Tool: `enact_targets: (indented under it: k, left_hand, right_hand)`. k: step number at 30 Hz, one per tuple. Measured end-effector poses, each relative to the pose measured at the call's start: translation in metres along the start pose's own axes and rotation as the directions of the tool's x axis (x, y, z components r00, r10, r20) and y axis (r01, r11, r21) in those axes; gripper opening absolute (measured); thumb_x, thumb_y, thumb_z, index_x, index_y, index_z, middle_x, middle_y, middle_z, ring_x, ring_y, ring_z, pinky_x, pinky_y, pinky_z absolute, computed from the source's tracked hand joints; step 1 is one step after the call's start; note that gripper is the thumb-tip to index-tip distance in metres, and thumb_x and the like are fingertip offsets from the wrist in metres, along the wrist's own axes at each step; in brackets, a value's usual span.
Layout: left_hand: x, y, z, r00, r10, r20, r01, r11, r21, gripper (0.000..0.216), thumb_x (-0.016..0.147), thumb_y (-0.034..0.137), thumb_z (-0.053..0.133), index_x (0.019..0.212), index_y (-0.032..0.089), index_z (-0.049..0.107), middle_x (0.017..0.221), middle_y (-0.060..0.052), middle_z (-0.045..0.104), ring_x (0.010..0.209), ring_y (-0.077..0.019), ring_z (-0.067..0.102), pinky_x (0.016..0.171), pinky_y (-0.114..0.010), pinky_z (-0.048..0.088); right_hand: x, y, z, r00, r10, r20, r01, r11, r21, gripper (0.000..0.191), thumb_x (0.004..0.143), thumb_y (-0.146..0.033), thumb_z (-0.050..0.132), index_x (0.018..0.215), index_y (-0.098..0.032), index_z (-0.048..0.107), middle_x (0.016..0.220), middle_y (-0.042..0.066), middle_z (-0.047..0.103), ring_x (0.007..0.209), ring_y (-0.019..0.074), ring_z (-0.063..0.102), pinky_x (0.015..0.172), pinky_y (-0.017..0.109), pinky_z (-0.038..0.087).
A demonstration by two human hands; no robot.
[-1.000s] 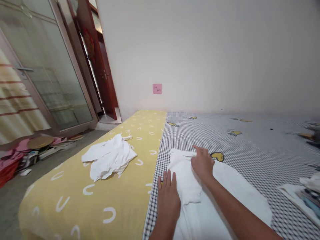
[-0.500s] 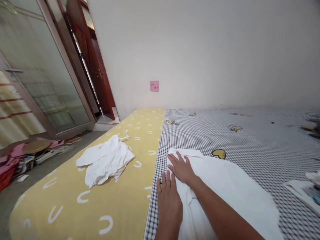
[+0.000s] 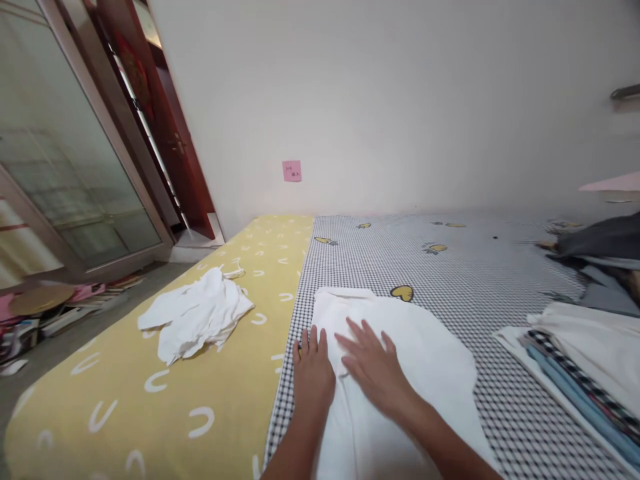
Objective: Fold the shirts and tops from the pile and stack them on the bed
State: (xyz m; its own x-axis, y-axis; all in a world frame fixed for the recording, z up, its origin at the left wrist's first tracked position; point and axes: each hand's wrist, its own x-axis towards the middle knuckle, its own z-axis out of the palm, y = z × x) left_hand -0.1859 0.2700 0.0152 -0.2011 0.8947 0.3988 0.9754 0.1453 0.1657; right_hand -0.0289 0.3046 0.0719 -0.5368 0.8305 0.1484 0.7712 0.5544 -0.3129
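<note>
Pressing flat on the white garment (image 3: 400, 347), the right hand (image 3: 373, 367) lies palm down with its fingers spread and straight, holding nothing. The left hand (image 3: 313, 373) rests just beside it, also flat, fingers held close together, over the garment's left edge where the cloth meets the checked sheet (image 3: 450, 267). Neither hand pinches the fabric.

The garment lies smoothed out on the checked sheet, close to the seam with the yellow sheet (image 3: 150, 387). Its far edge ends near a yellow heart print (image 3: 402, 293). Beyond that the checked sheet runs bare up to the wall (image 3: 400, 100), and there is open cloth between the garment and the stack on the right.

Counted: two hands, one flat white garment, one crumpled white cloth (image 3: 195, 317) well apart on the yellow sheet, one stack of folded clothes (image 3: 585, 360) at the right, one pink note (image 3: 291, 171) on the wall.
</note>
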Motion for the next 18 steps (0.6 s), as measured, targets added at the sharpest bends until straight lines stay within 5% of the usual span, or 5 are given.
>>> enact_targets:
  k: [8,10,13,16,18]
  left_hand:
    - [-0.015,0.008,-0.036,0.996,0.088,0.022,-0.09,0.992,0.093,0.053,0.097,0.018,0.039,0.149,0.027,0.041,0.162,-0.013,0.031,0.149,-0.0339,0.03,0.116,-0.065,0.032]
    - [-0.048,0.01,-0.053,0.958,0.287,-0.014,-0.282,0.949,0.14,0.052,0.098,0.022,0.04,0.15,0.031,0.04,0.163,-0.007,0.03,0.151,-0.0314,0.024,0.119,-0.066,0.025]
    - [-0.116,0.002,-0.068,0.825,0.566,0.005,-0.557,0.81,0.186,0.055,0.097,0.019,0.043,0.149,0.034,0.039,0.161,0.0,0.036,0.149,-0.0233,0.031,0.122,-0.057,0.025]
    - [-0.185,-0.024,-0.068,0.775,0.631,0.026,-0.624,0.759,0.185,0.053,0.09,0.029,0.057,0.141,0.037,0.048,0.156,-0.001,0.045,0.141,-0.0225,0.045,0.12,-0.051,0.031]
    - [-0.226,-0.041,-0.068,0.763,0.645,0.025,-0.637,0.746,0.193,0.051,0.084,0.032,0.066,0.133,0.039,0.055,0.153,-0.003,0.05,0.137,-0.025,0.05,0.12,-0.051,0.029]
  right_hand:
    - [-0.018,0.009,0.031,0.993,-0.041,0.112,0.043,0.999,-0.02,0.05,0.101,-0.052,0.03,0.151,-0.046,0.035,0.165,-0.006,0.022,0.154,0.0287,0.011,0.119,0.064,0.008]
    - [-0.015,0.01,0.028,0.992,-0.048,0.119,0.05,0.999,-0.014,0.05,0.101,-0.047,0.031,0.151,-0.045,0.035,0.166,-0.005,0.02,0.154,0.0283,0.009,0.119,0.064,0.006]
    - [-0.013,0.005,0.019,0.989,-0.038,0.142,0.031,0.998,0.054,0.051,0.099,-0.045,0.039,0.149,-0.044,0.039,0.166,-0.005,0.022,0.154,0.0286,0.009,0.12,0.062,0.004]
    - [-0.019,-0.007,0.003,0.994,0.009,0.106,-0.021,0.993,0.114,0.062,0.093,-0.041,0.05,0.153,-0.038,0.035,0.168,0.001,0.018,0.153,0.0292,0.014,0.12,0.059,0.011]
    - [-0.034,-0.017,-0.008,0.996,0.082,-0.034,-0.073,0.972,0.225,0.065,0.092,-0.032,0.047,0.155,-0.031,0.032,0.168,0.006,0.016,0.152,0.0276,0.019,0.12,0.055,0.015]
